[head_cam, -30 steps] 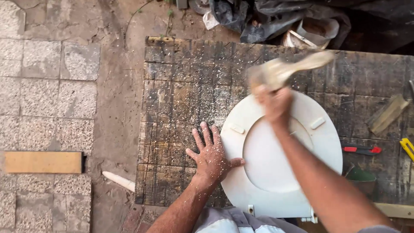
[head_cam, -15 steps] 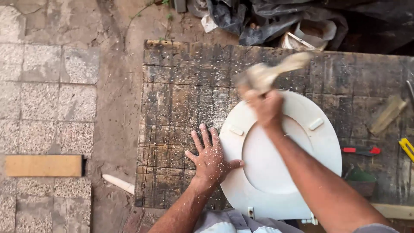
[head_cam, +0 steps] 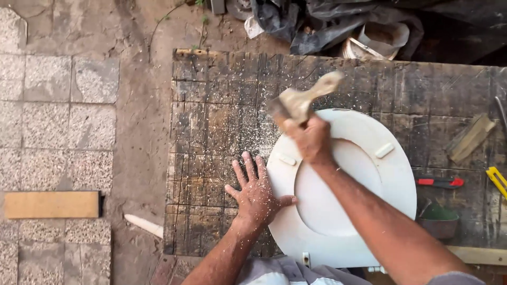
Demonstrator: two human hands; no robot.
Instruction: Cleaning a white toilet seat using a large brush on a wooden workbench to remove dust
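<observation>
While the left hand (head_cam: 257,196) lies flat with its fingers spread, thumb on the edge of the white toilet seat (head_cam: 343,190) and the rest on the wood, the right hand (head_cam: 311,138) is wrapped tight round a brush (head_cam: 302,100) over the seat's far left rim. A second ago that brush was higher and more to the right, so it has swung down and left across the seat; it looks like sweeping, and the seat is mostly clean now. The seat lies flat on the dark, scratched wooden table (head_cam: 211,105), close to the near edge, and has not moved. Pale dust is scattered on the wood beside it and stuck to both arms. To the right sit a small green pot (head_cam: 438,219), a red-handled tool (head_cam: 439,182), a yellow tool (head_cam: 496,179) and a wooden block (head_cam: 470,138). On the left the ground is bare dirt and grey paving stones (head_cam: 47,121), with a flat plank (head_cam: 51,205) lying there. Past the table, black plastic sheeting (head_cam: 327,24) is heaped up
</observation>
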